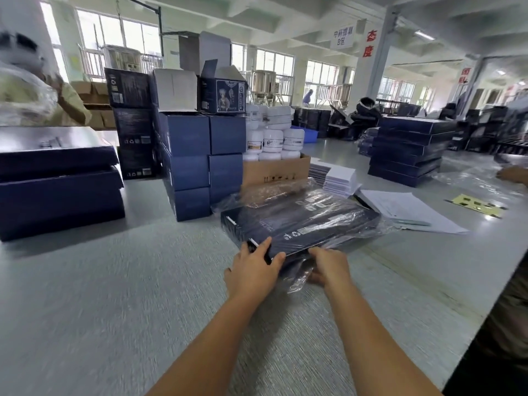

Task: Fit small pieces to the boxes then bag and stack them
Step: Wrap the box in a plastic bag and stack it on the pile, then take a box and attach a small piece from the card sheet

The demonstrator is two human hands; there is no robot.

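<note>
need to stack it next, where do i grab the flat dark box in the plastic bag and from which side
Grip the near edge of the flat dark box, coming from the near side, a hand toward each end. It is wide, thin and lies nearly flat, and the left hand grips bare card there, outside the clear bag.

Both my bare forearms run from the near edge towards the middle, converging, wrists about level and close together. My left hand (254, 267) lies back up, its fingers (268, 242) curled over the near corner of the box (300, 221). My right hand (330, 265), just to its right, is also back up, knuckles bent. It grips the bag (297, 282) at the box's near edge, thumb low on the film.
</note>
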